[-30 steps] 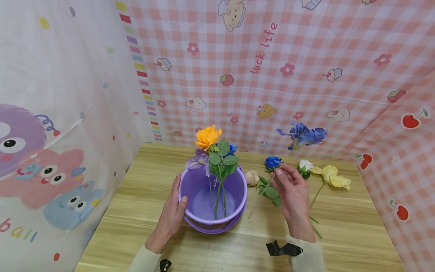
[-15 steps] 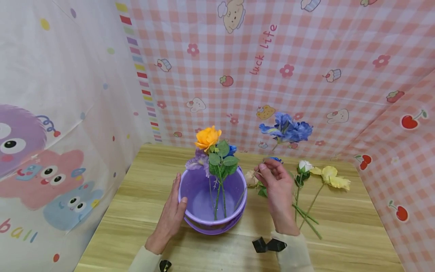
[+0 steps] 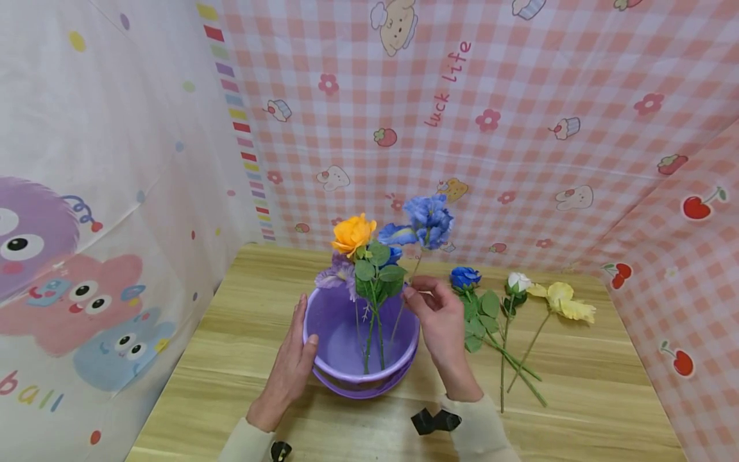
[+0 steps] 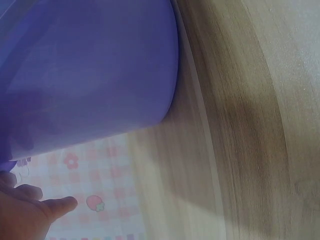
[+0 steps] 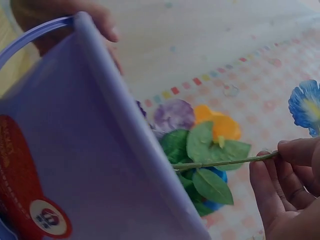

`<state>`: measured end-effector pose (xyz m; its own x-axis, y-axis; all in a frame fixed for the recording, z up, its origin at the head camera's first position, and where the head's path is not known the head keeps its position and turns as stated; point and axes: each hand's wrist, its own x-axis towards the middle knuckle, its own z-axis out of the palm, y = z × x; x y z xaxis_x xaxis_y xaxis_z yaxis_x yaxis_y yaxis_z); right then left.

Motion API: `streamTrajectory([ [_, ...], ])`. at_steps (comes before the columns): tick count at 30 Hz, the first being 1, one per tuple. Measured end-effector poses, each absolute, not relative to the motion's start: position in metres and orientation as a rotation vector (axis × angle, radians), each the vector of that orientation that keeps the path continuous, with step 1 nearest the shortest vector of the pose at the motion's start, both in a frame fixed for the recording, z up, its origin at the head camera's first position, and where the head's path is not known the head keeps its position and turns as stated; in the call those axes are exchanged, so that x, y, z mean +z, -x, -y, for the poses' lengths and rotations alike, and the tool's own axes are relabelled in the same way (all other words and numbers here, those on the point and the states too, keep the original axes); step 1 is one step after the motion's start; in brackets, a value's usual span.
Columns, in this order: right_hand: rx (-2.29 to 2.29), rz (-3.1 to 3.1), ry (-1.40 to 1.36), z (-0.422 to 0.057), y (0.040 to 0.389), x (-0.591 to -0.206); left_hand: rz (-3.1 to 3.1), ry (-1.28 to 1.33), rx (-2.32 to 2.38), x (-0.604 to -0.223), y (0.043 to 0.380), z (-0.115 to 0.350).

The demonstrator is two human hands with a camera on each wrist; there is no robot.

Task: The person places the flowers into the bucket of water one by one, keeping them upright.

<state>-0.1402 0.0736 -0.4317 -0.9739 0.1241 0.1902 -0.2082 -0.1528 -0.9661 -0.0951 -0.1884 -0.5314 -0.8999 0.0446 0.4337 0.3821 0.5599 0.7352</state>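
In the head view, a purple bucket (image 3: 331,337) stands upright on the wooden table. An orange rose (image 3: 353,233), a purple iris-like flower (image 3: 335,276) and a blue rose (image 3: 393,256) stand in it. My left hand (image 3: 288,366) rests against the bucket's left side, fingers extended along the outside and thumb at the rim. Over the right rim, my right hand (image 3: 443,330) pinches the thin stem of a blue iris (image 3: 430,221) between thumb and fingers. The bloom rises above the hand, and the lower stem reaches inside the bucket. The right wrist view shows that pinched stem (image 5: 235,161) closely.
Right of the bucket, a blue rose (image 3: 464,277), a white rose (image 3: 518,282) and a yellow iris-like flower (image 3: 561,300) lie on the table (image 3: 600,385), stems toward me. A checked cloth (image 3: 519,64) hangs behind, and a white printed cloth (image 3: 144,244) hangs at left.
My right hand has moved left with the blue iris, from above the lying flowers to the bucket, and the stem now reaches inside. The left hand has stayed in place.
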Motion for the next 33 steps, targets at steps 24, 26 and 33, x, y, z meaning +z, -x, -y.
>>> streamTrajectory([
  [24, 1.724, 2.271, -0.465, -0.025, 0.141, -0.441, 2.350, 0.293, -1.382, -0.533, 0.093, 0.181],
  [26, 1.676, 2.296, -0.488, -0.021, 0.142, -0.443, 2.337, 0.295, -1.391, -0.534, 0.093, 0.181],
  [33, 1.514, 2.358, -0.548, -0.012, 0.145, -0.447, 2.310, 0.293, -1.418, -0.535, 0.094, 0.179],
])
